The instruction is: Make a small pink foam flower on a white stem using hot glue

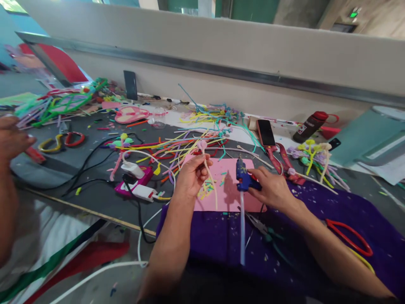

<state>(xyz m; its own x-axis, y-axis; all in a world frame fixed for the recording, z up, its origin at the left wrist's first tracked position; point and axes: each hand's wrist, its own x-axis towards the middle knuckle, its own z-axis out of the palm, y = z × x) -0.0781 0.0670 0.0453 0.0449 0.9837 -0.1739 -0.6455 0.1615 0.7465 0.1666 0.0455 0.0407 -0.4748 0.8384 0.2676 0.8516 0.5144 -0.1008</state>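
Note:
My left hand (pixel 193 172) pinches the stem of a pipe-cleaner flower (pixel 201 146), its pale pink head showing above the fingers and its cream stem hanging below. In my right hand (pixel 268 185) is a blue hot glue gun (pixel 243 176), nozzle upward, with a long clear glue stick (pixel 242 228) sticking out of its lower end. The two hands are apart, over a pink sheet (pixel 232 202) scattered with small yellow and teal clippings (pixel 207 190). Below the sheet, pliers (pixel 257 223) lie on a purple cloth (pixel 209 236).
Loose pipe cleaners (pixel 177 147) spread beyond the sheet. A magenta power strip (pixel 134 185) with white plugs and cables sits left. A phone (pixel 266 133), a dark bottle (pixel 311 126) and a flower bunch (pixel 311 156) stand or lie right. Another person's hand (pixel 12 139) is at far left.

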